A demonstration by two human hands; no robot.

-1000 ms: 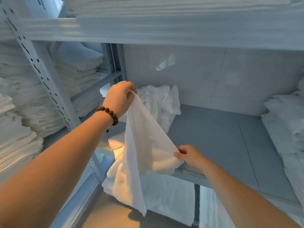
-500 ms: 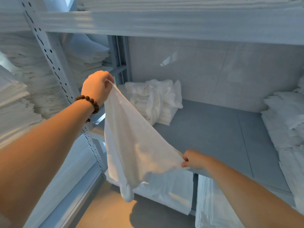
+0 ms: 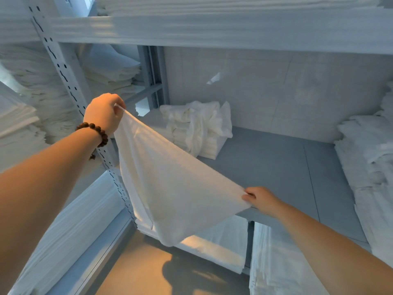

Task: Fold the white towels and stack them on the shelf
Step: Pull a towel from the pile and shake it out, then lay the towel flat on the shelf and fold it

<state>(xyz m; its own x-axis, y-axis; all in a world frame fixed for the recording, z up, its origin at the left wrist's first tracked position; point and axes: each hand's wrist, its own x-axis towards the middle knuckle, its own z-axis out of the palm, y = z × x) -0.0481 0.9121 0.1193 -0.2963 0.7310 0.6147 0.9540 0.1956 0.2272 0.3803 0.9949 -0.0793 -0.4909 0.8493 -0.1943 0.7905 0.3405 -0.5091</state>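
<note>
A white towel (image 3: 170,184) hangs stretched between my two hands in front of the grey shelf (image 3: 276,171). My left hand (image 3: 104,112), with a bead bracelet at the wrist, grips one corner up high at the left. My right hand (image 3: 260,199) pinches another corner lower down, at the shelf's front edge. The towel's free part sags to a point below. On the shelf's back left lies a heap of white towels (image 3: 197,128), partly folded, partly rumpled.
A perforated metal upright (image 3: 63,71) stands just behind my left wrist. Tall stacks of white linen (image 3: 32,88) fill the rack at the left, and more piles (image 3: 370,158) sit on the shelf's right. Another shelf board (image 3: 212,28) runs overhead. Towels hang below the shelf edge.
My hands have moved apart, the left one drawing its corner leftward and the right one keeping its corner near the shelf edge. The towel went from hanging bunched to spread taut.
</note>
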